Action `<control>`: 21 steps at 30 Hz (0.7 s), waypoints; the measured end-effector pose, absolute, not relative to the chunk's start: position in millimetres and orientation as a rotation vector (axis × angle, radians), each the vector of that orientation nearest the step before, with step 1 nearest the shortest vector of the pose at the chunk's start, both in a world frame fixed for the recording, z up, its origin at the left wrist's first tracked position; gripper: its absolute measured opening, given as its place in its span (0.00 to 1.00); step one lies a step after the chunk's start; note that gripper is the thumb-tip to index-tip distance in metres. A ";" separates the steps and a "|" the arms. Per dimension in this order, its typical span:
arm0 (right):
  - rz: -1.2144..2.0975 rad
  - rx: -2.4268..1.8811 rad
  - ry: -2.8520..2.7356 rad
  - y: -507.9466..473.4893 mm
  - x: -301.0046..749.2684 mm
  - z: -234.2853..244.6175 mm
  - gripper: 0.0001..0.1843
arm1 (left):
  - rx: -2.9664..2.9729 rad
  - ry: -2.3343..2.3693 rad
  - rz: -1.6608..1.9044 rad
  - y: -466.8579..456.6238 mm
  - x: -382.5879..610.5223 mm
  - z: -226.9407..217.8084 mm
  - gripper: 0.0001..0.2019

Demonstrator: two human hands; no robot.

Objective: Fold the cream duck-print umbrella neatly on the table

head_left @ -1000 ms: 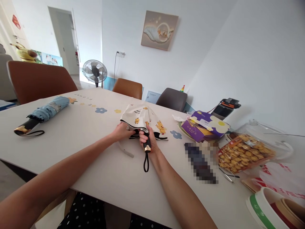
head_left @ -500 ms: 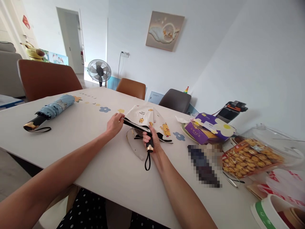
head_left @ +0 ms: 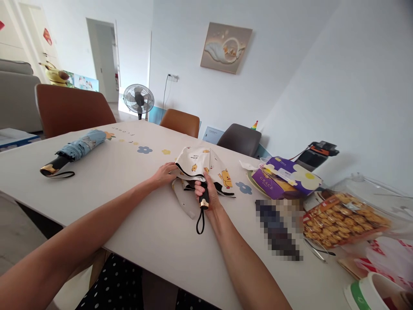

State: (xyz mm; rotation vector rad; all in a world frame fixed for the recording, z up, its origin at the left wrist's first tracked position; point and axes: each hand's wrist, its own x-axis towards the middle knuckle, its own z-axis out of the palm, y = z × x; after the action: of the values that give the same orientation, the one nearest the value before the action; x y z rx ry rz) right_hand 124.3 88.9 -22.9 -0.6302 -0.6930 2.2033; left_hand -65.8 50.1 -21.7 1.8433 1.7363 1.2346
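Note:
A white umbrella (head_left: pixel 198 160) printed with yellow ducks lies on the table in front of me, its canopy loose and partly folded. My right hand (head_left: pixel 207 191) is wrapped around its black handle, the thumb pointing up along the shaft. Below that fist hangs a black wrist loop (head_left: pixel 200 221). At the canopy's left edge is my left hand (head_left: pixel 164 175), fingers stretched out and lying against the fabric; some fingertips are hard to make out. A loose fabric flap (head_left: pixel 182 200) droops onto the table between my hands.
A folded blue umbrella (head_left: pixel 84 145) lies at the left of the white table (head_left: pixel 135 241). On the right are a purple box (head_left: pixel 271 183), a black bottle (head_left: pixel 314 155), a bag of cookies (head_left: pixel 345 219), glasses (head_left: pixel 318 252) and a white-green cup (head_left: pixel 358 292). Chairs stand along the far side.
My left hand has let go of the canopy edge, and its fingers have straightened. That edge has dropped and curved downward. The right hand keeps its grip; the view has shifted slightly.

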 end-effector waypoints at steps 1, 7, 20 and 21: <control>2.194 -0.630 -0.706 87.7 123.7 -22.3 0.17 | 1.875 1.692 1.250 49.1 -63.8 -20.5 0.24; 2.199 -0.669 -0.780 82.1 122.0 -18.8 0.17 | 2.017 1.686 0.995 45.2 -51.9 -26.9 0.13; 2.331 -0.814 -0.847 84.4 127.6 -15.8 0.20 | 2.430 1.877 0.784 66.2 -35.7 -46.3 0.24; 2.379 -0.795 -0.810 85.9 128.5 -15.8 0.21 | 2.427 1.878 0.797 66.4 -35.6 -48.0 0.23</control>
State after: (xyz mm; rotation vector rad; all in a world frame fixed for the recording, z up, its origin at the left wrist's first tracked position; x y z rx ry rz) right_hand 128.5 85.9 -15.8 -0.7949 -0.8097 2.3787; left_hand -35.6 66.4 -48.0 2.4271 1.8782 0.7968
